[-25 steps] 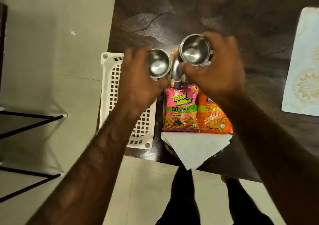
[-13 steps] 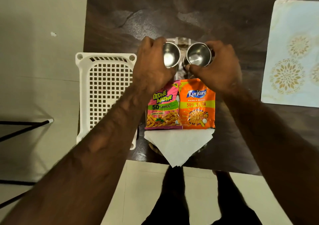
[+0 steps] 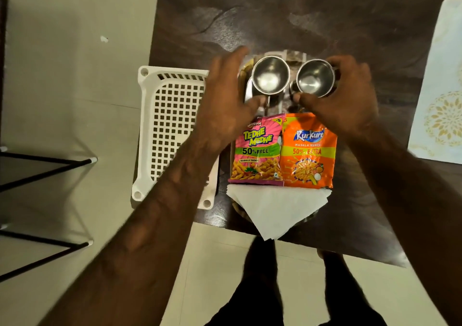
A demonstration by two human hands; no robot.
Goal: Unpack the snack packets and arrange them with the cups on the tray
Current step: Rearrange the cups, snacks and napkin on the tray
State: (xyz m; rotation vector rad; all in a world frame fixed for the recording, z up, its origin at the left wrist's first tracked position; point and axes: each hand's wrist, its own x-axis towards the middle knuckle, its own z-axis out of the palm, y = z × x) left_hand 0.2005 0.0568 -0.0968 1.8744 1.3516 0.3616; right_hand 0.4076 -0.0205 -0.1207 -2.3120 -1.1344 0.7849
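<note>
Two steel cups stand side by side at the far end of a round steel tray [image 3: 295, 57]. My left hand [image 3: 226, 100] is beside the left cup [image 3: 270, 76], fingers spread, thumb close to its handle. My right hand [image 3: 346, 100] grips the right cup [image 3: 313, 78], fingers over its far rim and thumb on the near side. Nearer to me on the tray lie a pink Tedhe Medhe packet [image 3: 257, 150] and an orange Kurkure packet [image 3: 308, 150], touching. A folded white napkin [image 3: 275, 207] lies at the tray's near end, its point hanging over the table edge.
A white plastic lattice basket [image 3: 170, 130] lies left of the tray, overhanging the dark table's left edge. A pale floral placemat [image 3: 442, 88] lies at the right. Black metal legs [image 3: 47, 161] stand on the tiled floor at far left. My own legs are below the table's near edge.
Both cups came down from mid-air onto the tray's far end. My left hand has opened and drawn off its cup; my right hand still holds its cup.
</note>
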